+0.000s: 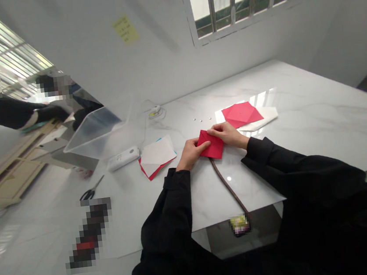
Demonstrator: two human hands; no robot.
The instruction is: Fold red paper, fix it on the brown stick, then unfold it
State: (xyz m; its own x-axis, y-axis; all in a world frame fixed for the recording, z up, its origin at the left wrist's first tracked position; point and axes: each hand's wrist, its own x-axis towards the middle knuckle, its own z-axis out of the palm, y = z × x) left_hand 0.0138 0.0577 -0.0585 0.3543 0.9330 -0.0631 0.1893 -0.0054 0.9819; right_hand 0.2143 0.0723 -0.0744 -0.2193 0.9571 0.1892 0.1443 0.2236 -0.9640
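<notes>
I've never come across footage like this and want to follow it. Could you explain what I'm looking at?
Happily. There is no machine here: a person works with two bare hands, and the single picture comes from a camera worn on that person's head, looking forward and down.

The left hand and right hand together hold a piece of folded red paper above a pale table.

Beyond the right hand lies another red sheet with fold lines. To the left are a stack of paper with a white sheet on top, a white box-shaped object I can't identify, and scissors. The dark patch nearer the camera is blurred out.
</notes>
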